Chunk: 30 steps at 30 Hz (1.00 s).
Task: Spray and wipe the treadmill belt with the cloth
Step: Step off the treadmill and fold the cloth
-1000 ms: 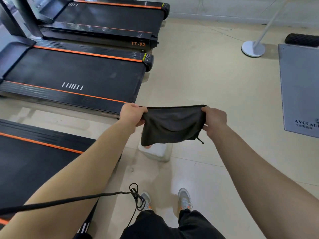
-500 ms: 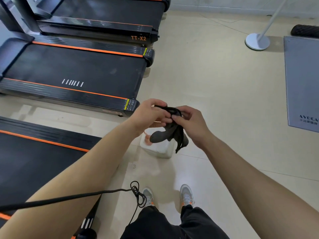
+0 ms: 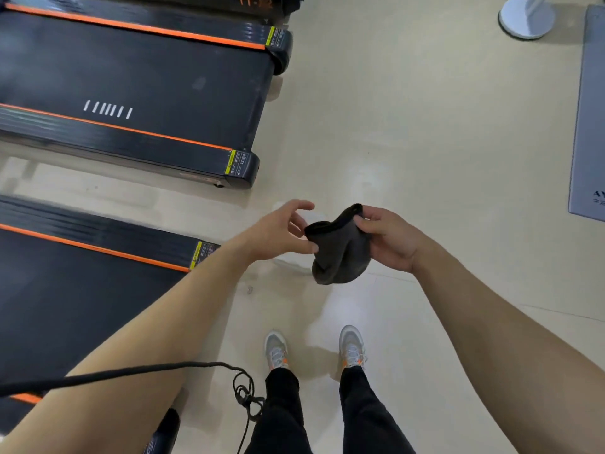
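Note:
A dark grey cloth (image 3: 339, 253) hangs folded in front of me over the floor. My right hand (image 3: 388, 239) pinches its top edge. My left hand (image 3: 281, 231) is just left of the cloth with fingers spread, its thumb near or touching the fabric. A pale spray container (image 3: 288, 262) stands on the floor below my hands, mostly hidden by them and the cloth. The nearest treadmill belt (image 3: 65, 303) is at lower left, black with an orange stripe. A second treadmill (image 3: 147, 86) lies beyond it.
A third treadmill's end (image 3: 262, 4) shows at the top edge. A grey mat (image 3: 592, 109) lies at the right, a white round stand base (image 3: 527, 18) at top right. A black cord (image 3: 242, 391) dangles near my shoes (image 3: 276, 350). Beige tile floor lies between.
The cloth went from stretched wide between both hands to bunched together, and now my left hand has let go and opened while the right keeps hold. The view tilted further down.

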Each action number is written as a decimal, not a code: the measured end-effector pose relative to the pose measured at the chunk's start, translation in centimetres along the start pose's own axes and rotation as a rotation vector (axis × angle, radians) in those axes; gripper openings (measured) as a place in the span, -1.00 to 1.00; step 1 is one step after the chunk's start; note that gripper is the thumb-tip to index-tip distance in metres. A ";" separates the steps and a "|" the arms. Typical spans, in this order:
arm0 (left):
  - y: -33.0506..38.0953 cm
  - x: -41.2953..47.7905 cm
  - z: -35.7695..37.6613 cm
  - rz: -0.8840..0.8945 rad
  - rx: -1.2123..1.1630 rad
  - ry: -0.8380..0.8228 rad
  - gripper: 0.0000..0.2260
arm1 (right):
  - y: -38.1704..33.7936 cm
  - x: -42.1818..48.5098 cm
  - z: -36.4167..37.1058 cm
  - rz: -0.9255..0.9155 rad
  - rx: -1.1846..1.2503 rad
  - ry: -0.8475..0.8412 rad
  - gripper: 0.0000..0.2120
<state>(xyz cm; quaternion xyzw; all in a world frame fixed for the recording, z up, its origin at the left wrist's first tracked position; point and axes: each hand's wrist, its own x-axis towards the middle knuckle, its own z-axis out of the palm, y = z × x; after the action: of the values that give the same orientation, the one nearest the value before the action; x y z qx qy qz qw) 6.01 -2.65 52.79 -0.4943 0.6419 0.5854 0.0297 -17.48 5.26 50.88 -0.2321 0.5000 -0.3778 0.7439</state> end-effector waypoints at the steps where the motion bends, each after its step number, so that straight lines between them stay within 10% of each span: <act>1: -1.1 1.5 0.7 -0.007 0.034 -0.020 -0.50 | 0.9 1.2 -0.6 0.017 0.003 -0.018 -0.82; 5: -5.9 7.7 1.9 -0.063 0.210 0.200 -0.89 | 4.6 7.3 -4.1 0.083 -0.168 0.107 -0.84; 15: -14.1 19.0 3.7 -0.089 0.257 0.528 -0.90 | 12.3 21.6 -9.5 -0.068 -0.383 0.466 -0.79; 30: -34.8 25.5 17.7 -0.317 0.314 0.317 -0.93 | 37.4 27.5 -14.3 0.234 -0.500 0.473 -0.76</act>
<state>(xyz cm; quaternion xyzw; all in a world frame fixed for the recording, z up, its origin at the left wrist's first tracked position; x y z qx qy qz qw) 6.73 1.89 6.41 -0.6632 0.6363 0.3820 0.0964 -12.38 6.61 2.60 -0.2541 0.7582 -0.1995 0.5663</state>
